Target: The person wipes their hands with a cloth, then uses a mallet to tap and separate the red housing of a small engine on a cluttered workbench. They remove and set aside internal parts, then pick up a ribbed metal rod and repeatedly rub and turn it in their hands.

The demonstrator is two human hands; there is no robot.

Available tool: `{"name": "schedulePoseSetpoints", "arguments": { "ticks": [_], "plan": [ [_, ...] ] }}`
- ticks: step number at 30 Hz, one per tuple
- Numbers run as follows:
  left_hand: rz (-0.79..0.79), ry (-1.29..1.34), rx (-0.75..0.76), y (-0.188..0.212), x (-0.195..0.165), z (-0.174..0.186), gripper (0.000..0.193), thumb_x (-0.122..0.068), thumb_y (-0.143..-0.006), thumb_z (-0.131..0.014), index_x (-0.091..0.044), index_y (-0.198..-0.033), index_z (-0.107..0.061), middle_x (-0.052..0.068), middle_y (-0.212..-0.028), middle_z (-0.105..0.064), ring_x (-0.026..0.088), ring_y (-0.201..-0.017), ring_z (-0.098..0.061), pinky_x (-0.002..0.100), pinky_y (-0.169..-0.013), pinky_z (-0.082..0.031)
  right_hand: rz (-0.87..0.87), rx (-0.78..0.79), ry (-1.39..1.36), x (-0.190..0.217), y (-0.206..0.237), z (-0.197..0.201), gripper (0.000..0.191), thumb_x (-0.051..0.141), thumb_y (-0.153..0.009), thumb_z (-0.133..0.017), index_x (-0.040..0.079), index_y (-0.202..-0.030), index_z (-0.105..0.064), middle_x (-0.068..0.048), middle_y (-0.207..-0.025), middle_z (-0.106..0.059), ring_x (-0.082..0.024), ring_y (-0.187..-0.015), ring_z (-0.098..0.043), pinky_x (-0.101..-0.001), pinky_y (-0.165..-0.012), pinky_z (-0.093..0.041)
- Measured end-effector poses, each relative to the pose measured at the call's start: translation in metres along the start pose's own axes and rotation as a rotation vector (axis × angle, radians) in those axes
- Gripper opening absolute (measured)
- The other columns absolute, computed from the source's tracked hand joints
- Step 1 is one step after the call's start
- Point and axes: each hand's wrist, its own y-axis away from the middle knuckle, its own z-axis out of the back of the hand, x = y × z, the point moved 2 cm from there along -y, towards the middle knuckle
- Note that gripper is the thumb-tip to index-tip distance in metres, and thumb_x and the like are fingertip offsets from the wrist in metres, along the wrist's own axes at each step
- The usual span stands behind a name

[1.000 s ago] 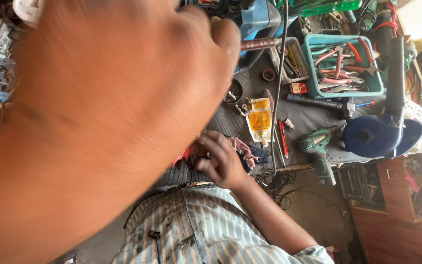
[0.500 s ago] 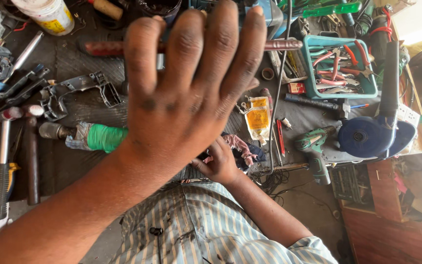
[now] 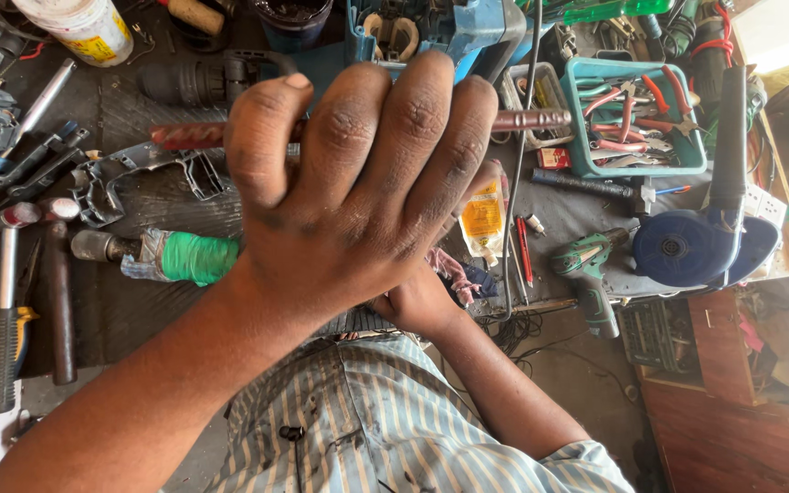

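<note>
My left hand [image 3: 367,192] hangs empty, fingers straight and together, and it hides my right hand [image 3: 417,306] near the pink rag [image 3: 447,269]. I cannot tell that grip, so I should work slowly.

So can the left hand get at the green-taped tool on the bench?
Probably yes. The left hand is raised, open and holding nothing, and the green-taped tool lies uncovered on the bench just beside that wrist, with nothing on top of it.
</note>
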Motion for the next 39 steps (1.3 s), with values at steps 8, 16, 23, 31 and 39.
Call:
{"name": "schedulePoseSetpoints", "arguments": {
  "ticks": [8,16,23,31,39],
  "plan": [
    [-0.022,1.120,-0.052,-0.024,0.042,-0.009,0.045,-0.055,-0.105,-0.053,-0.018,-0.083,-0.065,0.001,-0.077,-0.059,0.025,-0.085,-0.052,0.042,-0.095,-0.033,0.231,-0.274,0.158,0.040,-0.017,0.009,0.073,0.050,-0.069,-0.087,0.018,-0.130,-0.063,-0.023,-0.145,-0.054,-0.047,-0.134,-0.053,-0.0521,-0.113,-0.043],
    [0.032,1.979,0.215,-0.048,0.048,-0.042,0.049,-0.059,-0.105,-0.047,-0.018,-0.088,-0.067,0.001,-0.080,-0.060,0.026,-0.086,-0.052,0.045,-0.095,-0.032,0.030,-0.250,-0.049,0.038,-0.026,0.004,0.119,0.055,-0.061,-0.094,-0.002,-0.150,-0.038,-0.024,-0.137,-0.057,-0.043,-0.123,-0.059,-0.0482,-0.105,-0.049],
    [0.121,1.092,0.863,-0.055,0.083,-0.024,0.055,-0.063,-0.104,-0.041,-0.018,-0.092,-0.070,0.001,-0.082,-0.061,0.027,-0.087,-0.052,0.047,-0.096,-0.031,0.040,-0.246,-0.013,0.040,-0.025,0.005,0.116,0.048,-0.063,-0.098,0.001,-0.152,-0.040,-0.021,-0.136,-0.062,-0.041,-0.126,-0.061,-0.0484,-0.108,-0.049],
    [-0.047,-0.153,0.419,-0.040,-0.004,0.031,0.063,-0.068,-0.104,-0.034,-0.018,-0.097,-0.072,0.001,-0.084,-0.063,0.028,-0.088,-0.053,0.050,-0.096,-0.030,-0.004,-0.262,-0.003,0.016,-0.014,-0.005,0.109,0.047,-0.069,-0.090,-0.003,-0.151,-0.038,-0.025,-0.140,-0.058,-0.044,-0.130,-0.057,-0.0515,-0.113,-0.044],
    [0.127,0.727,0.074,-0.016,0.027,0.000,0.072,-0.072,-0.103,-0.027,-0.018,-0.102,-0.075,0.001,-0.087,-0.064,0.029,-0.088,-0.053,0.053,-0.097,-0.028,0.015,-0.266,0.006,0.012,-0.011,0.001,0.106,0.049,-0.076,-0.083,-0.006,-0.152,-0.035,-0.028,-0.145,-0.054,-0.047,-0.135,-0.054,-0.0544,-0.119,-0.040]
  ]
}}
